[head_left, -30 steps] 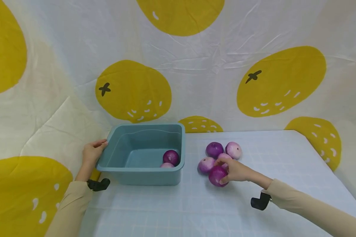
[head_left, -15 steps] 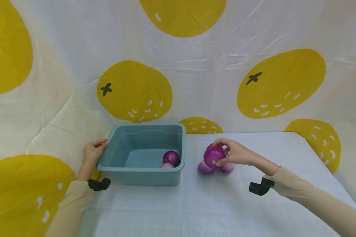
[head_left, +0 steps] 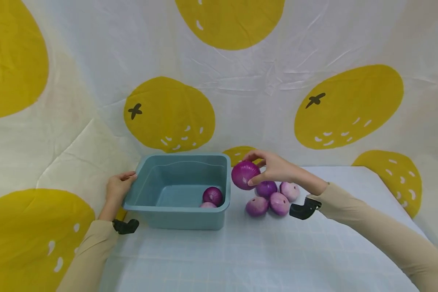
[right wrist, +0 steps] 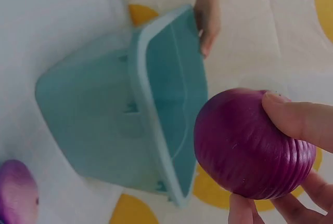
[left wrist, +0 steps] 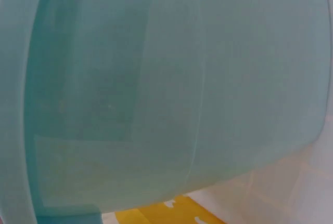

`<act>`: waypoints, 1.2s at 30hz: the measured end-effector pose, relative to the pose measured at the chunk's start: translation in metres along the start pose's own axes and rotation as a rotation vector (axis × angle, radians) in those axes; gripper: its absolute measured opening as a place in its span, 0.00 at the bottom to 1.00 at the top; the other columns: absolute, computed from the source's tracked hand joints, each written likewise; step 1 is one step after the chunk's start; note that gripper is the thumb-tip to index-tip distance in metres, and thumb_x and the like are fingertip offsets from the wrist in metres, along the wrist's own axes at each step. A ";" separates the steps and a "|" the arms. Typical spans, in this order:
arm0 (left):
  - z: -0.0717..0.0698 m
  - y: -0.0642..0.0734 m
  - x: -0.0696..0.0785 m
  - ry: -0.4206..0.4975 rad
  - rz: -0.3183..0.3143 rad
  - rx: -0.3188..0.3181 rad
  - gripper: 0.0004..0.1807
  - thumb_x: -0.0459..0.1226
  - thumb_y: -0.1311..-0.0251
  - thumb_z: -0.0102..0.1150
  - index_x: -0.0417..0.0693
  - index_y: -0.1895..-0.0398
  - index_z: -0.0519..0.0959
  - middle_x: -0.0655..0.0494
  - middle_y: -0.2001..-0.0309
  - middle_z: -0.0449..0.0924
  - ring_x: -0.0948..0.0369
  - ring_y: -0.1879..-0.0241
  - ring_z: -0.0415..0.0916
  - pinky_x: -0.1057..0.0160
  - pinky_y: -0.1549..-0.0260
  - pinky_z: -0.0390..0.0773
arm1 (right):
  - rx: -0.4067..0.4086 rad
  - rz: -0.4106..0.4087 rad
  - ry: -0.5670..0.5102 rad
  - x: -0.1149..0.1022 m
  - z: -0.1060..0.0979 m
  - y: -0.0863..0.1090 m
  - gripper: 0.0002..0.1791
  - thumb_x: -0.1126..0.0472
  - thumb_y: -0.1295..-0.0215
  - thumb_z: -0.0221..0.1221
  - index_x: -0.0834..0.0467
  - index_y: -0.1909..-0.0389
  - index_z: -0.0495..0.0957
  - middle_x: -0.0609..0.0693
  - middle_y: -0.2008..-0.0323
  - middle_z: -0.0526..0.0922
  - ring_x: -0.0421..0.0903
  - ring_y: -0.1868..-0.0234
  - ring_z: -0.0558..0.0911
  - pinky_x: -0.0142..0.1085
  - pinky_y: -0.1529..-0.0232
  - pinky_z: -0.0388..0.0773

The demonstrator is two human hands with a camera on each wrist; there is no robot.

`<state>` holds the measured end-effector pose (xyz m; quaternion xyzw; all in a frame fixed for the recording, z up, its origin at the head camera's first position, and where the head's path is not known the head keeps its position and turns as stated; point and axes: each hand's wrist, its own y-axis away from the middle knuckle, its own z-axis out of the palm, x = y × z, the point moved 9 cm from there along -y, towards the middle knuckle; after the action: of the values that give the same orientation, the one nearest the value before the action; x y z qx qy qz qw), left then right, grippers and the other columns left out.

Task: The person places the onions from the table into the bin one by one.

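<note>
My right hand (head_left: 277, 168) holds a dark purple onion (head_left: 244, 175) in the air just beyond the right rim of a blue-green plastic basin (head_left: 186, 220). Thumb and fingers clasp that onion in the right wrist view, where the thumb (right wrist: 299, 120) lies across its skin. At the basin's left rim, my left hand (head_left: 118, 188) grips the edge. The left wrist view is filled by the basin's outer wall (left wrist: 250, 78), with the left fingers out of sight. Inside the basin, a dark onion (head_left: 212, 196) and a paler onion (head_left: 208, 205) rest in the near right corner.
Several onions (head_left: 257, 206) lie clustered on the pale checked tablecloth (head_left: 219, 259), right of the basin. One pale purple onion (right wrist: 18, 190) shows at the edge of the right wrist view. Behind stands a white cloth (head_left: 248, 113) printed with yellow fruit.
My right hand has raised the dark onion from the cluster and carried it up and left toward the basin. The left hand stays at the rim.
</note>
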<state>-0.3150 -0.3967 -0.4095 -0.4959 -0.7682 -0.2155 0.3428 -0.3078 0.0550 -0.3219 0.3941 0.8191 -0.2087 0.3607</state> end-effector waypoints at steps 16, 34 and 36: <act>0.001 0.003 -0.001 0.028 -0.007 0.004 0.23 0.43 0.34 0.55 0.35 0.44 0.77 0.35 0.46 0.78 0.43 0.48 0.76 0.54 0.54 0.77 | -0.183 -0.045 0.114 -0.054 0.036 -0.066 0.31 0.62 0.54 0.73 0.56 0.46 0.74 0.57 0.45 0.78 0.53 0.54 0.81 0.36 0.57 0.82; 0.004 0.009 -0.004 0.075 -0.046 0.019 0.23 0.43 0.34 0.56 0.36 0.43 0.77 0.35 0.44 0.77 0.43 0.42 0.73 0.48 0.43 0.72 | -0.247 -0.113 0.393 -0.060 0.090 -0.128 0.33 0.57 0.56 0.75 0.56 0.47 0.75 0.54 0.47 0.81 0.48 0.50 0.79 0.34 0.55 0.81; 0.003 0.009 -0.004 0.078 -0.048 0.022 0.23 0.43 0.34 0.56 0.36 0.43 0.77 0.36 0.44 0.77 0.43 0.42 0.73 0.48 0.43 0.72 | -0.259 -0.120 0.398 -0.057 0.100 -0.133 0.32 0.57 0.56 0.74 0.57 0.47 0.75 0.54 0.48 0.82 0.48 0.50 0.79 0.34 0.56 0.81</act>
<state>-0.3064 -0.3932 -0.4150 -0.4649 -0.7681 -0.2345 0.3726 -0.3466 -0.1157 -0.3367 0.3285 0.9160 -0.0410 0.2267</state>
